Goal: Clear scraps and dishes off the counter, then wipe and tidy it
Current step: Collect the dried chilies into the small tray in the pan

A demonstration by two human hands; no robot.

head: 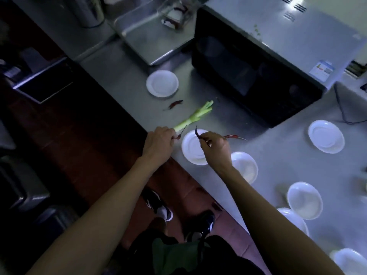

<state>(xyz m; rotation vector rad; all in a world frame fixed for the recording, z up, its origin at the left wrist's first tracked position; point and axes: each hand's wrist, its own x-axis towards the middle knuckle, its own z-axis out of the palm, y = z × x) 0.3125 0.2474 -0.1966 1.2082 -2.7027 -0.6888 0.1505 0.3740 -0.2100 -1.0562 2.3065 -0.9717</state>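
Observation:
My left hand grips the pale end of a green scallion bunch, whose leafy tips point toward the microwave; a small dark red piece shows at its fingers. My right hand pinches a dark dried chili above a white plate at the counter's front edge. Another dried chili lies just behind that hand. A third chili rests on the steel counter below the far white plate.
A black microwave stands at the back with small green scraps on its top. A steel tray holds a clear container. Several more white plates are spread over the right of the counter. Floor and my shoes lie below the edge.

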